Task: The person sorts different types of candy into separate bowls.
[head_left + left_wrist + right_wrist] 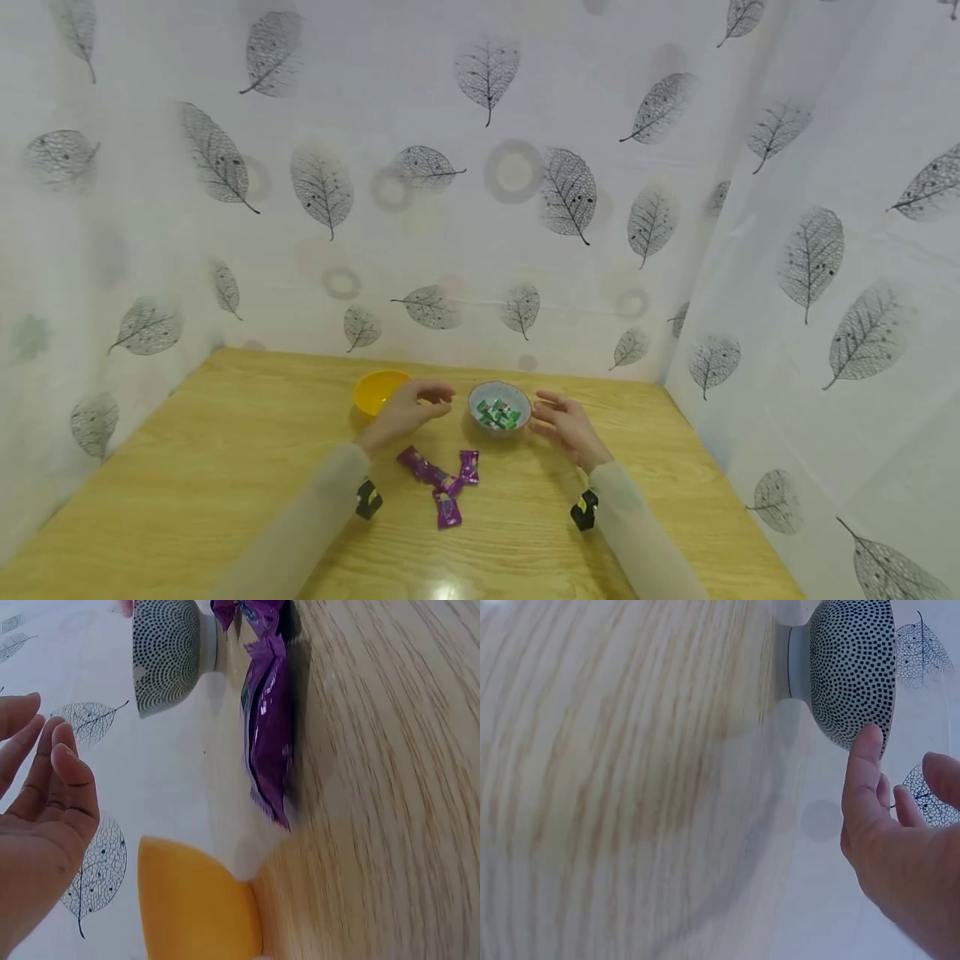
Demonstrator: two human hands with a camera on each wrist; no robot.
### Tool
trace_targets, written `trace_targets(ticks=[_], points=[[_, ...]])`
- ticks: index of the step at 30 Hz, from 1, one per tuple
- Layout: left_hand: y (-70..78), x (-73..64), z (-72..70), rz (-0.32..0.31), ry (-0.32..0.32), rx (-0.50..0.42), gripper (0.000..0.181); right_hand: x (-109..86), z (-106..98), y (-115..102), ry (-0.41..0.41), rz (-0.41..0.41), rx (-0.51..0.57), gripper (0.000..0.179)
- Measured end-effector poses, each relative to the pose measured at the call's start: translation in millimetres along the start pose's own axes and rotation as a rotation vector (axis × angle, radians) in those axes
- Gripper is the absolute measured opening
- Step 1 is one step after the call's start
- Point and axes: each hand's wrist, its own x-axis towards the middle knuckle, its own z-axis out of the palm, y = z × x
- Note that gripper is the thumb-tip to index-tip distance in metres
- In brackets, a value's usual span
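Leftmost on the table (247,450), a yellow bowl (372,392) is set upright; its near side is partly covered by the left hand (408,410). By this hand nothing is held: its fingers are loosely bent and turned towards the middle, perhaps so that the dotted bowl could be approached from this side. Below, nearer to the person, purple packets (446,482) are scattered flat in a loose group, some of them touching (they are supported only by the wood, so no order is imposed on them). Next, the dotted bowl (491,391) is stood on its foot, and by its wall the green packets (498,414) are kept together. At its right rim the right hand (567,427) is placed, fingers relaxed and slightly curved, nothing grasped; whether the bowl is really touched cannot be told.
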Motion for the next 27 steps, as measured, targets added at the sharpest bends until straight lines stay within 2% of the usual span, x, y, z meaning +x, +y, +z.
trace_targets(ticks=[5, 10, 18, 27], points=[[-0.2, -6.8, -15.8, -0.038, 0.021, -0.016, 0.024, -2.3, 0, -2, 0.068, -0.016, -0.013, 0.042], [1.1, -10.8, -31.9, -0.071, 0.073, -0.034, 0.025, -5.0, 4, -6, 0.077, -0.032, 0.006, 0.039], [-12.8, -21.5, -50.3, -0.103, 0.156, 0.006, 0.028, -9.4, 19, -7, -0.010, -0.049, 0.000, 0.041], [-25.5, -29.2, -76.9, -0.284, 0.312, -0.106, 0.034, -15.4, 33, -4, -0.145, -0.053, -0.044, 0.049]])
